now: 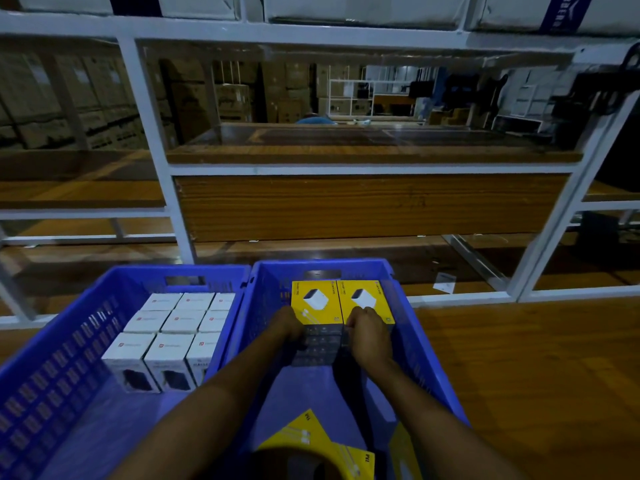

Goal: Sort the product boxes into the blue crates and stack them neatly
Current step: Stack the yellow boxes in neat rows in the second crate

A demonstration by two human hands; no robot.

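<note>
Hands clasp a stack of yellow boxes (316, 301) from both sides: the left hand (289, 329) curls against its left flank, and the right hand (369, 336) hooks its fingers over the top right box. The stack stands at the far end of the right blue crate (417, 341). Just beside it, the left blue crate (52, 358) holds rows of white boxes (173, 327). Loose yellow boxes (301, 434) lie at the view's near edge.
</note>
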